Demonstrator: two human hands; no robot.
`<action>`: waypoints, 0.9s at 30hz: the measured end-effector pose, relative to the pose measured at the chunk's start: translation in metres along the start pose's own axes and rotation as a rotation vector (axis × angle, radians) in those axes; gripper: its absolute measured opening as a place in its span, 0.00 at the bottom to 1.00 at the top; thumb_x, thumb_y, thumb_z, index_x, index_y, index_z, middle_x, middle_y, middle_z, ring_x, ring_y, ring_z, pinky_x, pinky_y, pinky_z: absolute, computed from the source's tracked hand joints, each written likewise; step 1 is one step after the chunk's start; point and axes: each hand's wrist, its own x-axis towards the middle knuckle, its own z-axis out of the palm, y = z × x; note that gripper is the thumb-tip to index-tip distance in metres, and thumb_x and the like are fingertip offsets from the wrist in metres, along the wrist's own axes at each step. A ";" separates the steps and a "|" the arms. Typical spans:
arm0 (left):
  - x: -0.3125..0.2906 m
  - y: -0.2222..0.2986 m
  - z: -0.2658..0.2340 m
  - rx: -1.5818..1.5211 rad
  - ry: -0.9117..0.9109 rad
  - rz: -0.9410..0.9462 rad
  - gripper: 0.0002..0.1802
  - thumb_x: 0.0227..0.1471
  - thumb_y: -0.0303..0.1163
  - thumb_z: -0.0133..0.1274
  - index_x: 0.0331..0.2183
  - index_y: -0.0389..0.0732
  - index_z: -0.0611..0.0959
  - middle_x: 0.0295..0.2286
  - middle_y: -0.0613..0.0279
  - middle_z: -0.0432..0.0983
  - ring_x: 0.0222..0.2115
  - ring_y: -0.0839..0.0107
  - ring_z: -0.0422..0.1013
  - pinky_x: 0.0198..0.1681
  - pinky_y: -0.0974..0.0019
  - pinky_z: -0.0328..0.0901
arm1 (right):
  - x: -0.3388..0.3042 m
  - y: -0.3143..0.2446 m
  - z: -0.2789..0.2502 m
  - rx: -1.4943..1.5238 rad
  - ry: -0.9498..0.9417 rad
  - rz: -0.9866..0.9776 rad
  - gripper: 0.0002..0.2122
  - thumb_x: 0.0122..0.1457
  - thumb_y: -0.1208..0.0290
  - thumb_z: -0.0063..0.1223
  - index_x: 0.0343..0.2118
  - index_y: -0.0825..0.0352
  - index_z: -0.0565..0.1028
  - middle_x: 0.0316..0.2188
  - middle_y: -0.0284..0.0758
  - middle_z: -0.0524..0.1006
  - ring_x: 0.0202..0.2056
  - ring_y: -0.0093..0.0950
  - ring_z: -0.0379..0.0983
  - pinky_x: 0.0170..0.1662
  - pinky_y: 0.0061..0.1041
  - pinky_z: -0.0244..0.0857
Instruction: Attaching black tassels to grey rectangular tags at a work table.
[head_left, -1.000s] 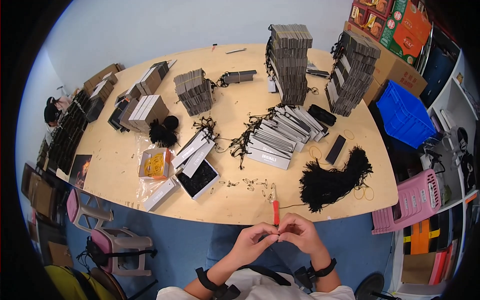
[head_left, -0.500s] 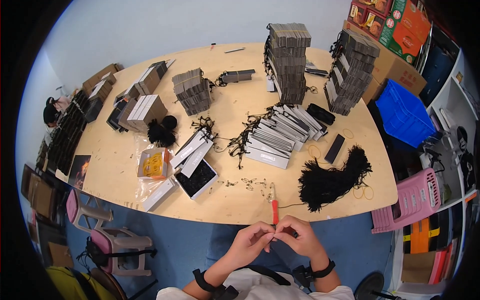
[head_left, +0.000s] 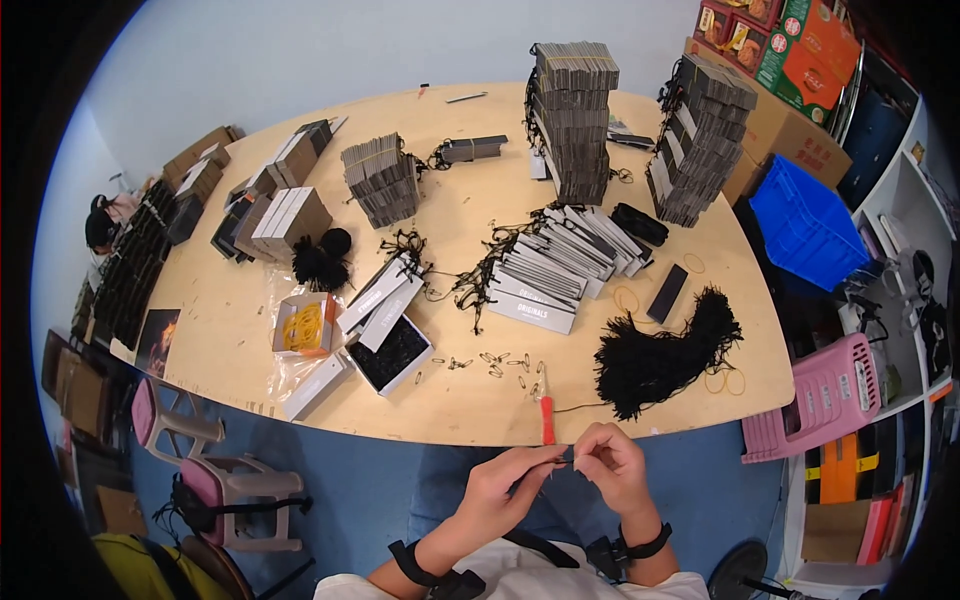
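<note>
Just off the table's near edge, my left hand (head_left: 507, 486) and my right hand (head_left: 610, 468) pinch a thin black cord (head_left: 568, 460) between their fingertips. Its ends are hidden by my fingers. Right ahead lies a tool with a red handle (head_left: 547, 420) and a thin metal tip. Small metal pins (head_left: 493, 364) are scattered left of it. A thick bundle of black cords (head_left: 660, 360) rests to the right, one strand trailing toward the tool. Grey-white tags (head_left: 535, 313) with black cords fan out in a row beyond.
On the table (head_left: 480, 415), tall stacks of tags (head_left: 575, 125) stand at the back. At left are an open box of black bits (head_left: 392, 360) and a box of yellow rubber bands (head_left: 306, 325). A blue crate (head_left: 810, 225) and pink basket (head_left: 815, 400) sit at right, stools (head_left: 235, 490) at lower left.
My right hand has risen and turned, its fingers now more upright. My hands have drawn slightly apart, showing the dark cord between them. The view has shifted slightly.
</note>
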 end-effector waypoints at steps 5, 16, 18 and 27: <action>0.002 0.013 -0.001 0.156 0.076 -0.069 0.14 0.50 0.18 0.55 0.40 0.37 0.81 0.27 0.58 0.76 0.24 0.72 0.74 0.28 0.72 0.67 | -0.003 0.009 -0.005 0.071 0.019 0.059 0.05 0.58 0.77 0.55 0.32 0.69 0.69 0.28 0.33 0.71 0.24 0.16 0.64 0.28 0.13 0.58; -0.001 0.001 0.004 0.188 0.099 -0.047 0.05 0.49 0.26 0.60 0.32 0.38 0.83 0.20 0.64 0.73 0.17 0.78 0.66 0.22 0.75 0.61 | -0.007 0.023 -0.004 0.042 0.005 0.098 0.04 0.58 0.77 0.54 0.33 0.68 0.70 0.29 0.31 0.72 0.24 0.14 0.63 0.27 0.12 0.57; -0.003 -0.006 0.005 0.133 0.100 -0.073 0.05 0.50 0.26 0.59 0.32 0.38 0.83 0.20 0.66 0.72 0.17 0.80 0.66 0.21 0.76 0.60 | -0.006 0.023 -0.004 0.031 0.043 0.097 0.04 0.58 0.78 0.54 0.33 0.68 0.70 0.29 0.30 0.72 0.24 0.14 0.62 0.27 0.12 0.57; -0.005 -0.037 -0.002 -0.907 0.102 -0.608 0.07 0.54 0.25 0.57 0.36 0.34 0.83 0.20 0.72 0.70 0.22 0.86 0.62 0.23 0.79 0.55 | -0.005 0.020 -0.002 -0.344 -0.092 0.086 0.04 0.57 0.78 0.56 0.32 0.69 0.72 0.24 0.28 0.72 0.24 0.15 0.64 0.29 0.16 0.59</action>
